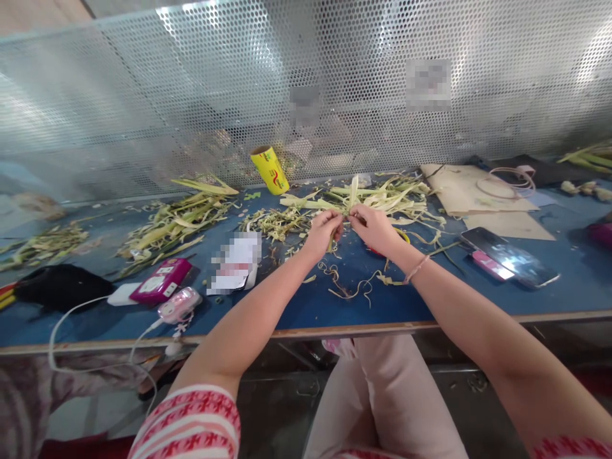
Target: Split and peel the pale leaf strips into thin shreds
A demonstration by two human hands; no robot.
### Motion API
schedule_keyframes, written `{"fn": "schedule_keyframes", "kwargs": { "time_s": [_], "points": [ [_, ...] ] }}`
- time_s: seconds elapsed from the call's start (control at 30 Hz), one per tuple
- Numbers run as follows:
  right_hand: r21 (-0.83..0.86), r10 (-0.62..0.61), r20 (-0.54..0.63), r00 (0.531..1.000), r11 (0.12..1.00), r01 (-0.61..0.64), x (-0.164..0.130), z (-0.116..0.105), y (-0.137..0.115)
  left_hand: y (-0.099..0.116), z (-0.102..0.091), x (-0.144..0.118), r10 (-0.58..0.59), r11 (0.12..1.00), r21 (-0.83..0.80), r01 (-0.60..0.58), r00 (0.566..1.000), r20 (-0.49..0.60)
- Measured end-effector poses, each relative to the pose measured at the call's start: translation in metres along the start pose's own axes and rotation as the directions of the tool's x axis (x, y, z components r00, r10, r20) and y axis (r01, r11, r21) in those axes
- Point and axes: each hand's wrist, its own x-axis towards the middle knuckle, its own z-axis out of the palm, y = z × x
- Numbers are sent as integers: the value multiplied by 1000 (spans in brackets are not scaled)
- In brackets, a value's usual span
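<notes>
Blue laminate covers the tabletop (306,306), and a perforated metal screen (191,95) walls off its far edge. Across the top lie heaps of pale green leaf strips: one big pile (167,226) to my left, a second pile (382,194) straight ahead behind my hands. Sheets of brown cardboard (478,191) sit further right, with a phone (514,258) face up just in front of them. On my left side are a black cloth (60,284), a magenta device (160,280) and a small pink gadget (179,305) on a white cable. A yellow roll (270,169) leans near the screen.

Between my hands is one thin leaf strip (347,220), held just above the tabletop in front of the second pile. My left hand (325,233) is pinched shut on one end and my right hand (375,229) is pinched shut on the other, fingertips almost meeting.

I judge the strip to be very light, limp and fibrous, likely to tear along its length if pulled unevenly, so a fingertip grip close to the working point seems best. Curled scraps (349,287) lie under my wrists, and loose strips from the pile behind could snag on the one I hold.
</notes>
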Motion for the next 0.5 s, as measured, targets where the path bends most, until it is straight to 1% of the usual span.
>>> {"fn": "schedule_keyframes", "kwargs": {
  "time_s": [0.07,0.17,0.3,0.4,0.47,0.5],
  "points": [
    [36,20,13,1000,999,-20,0,1,1,1,1,0,4,1000,6,-4,999,-36],
    [52,17,34,999,998,-19,-1,3,1,4,1,0,6,1000,18,-4,996,-92],
    [39,-29,62,998,999,27,-1,4,2,5,1,1,5,1000,8,-5,997,-78],
    [-30,-163,10,987,986,164,-1,0,4,3,-1,2,32,999,24,-31,997,-63],
    [-145,-265,-58,963,956,255,0,-5,4,2,-2,4,52,998,47,-49,997,-59],
    [-214,-305,-89,948,936,281,0,-7,4,1,-2,4,61,997,60,-57,997,-57]
  ]
}}
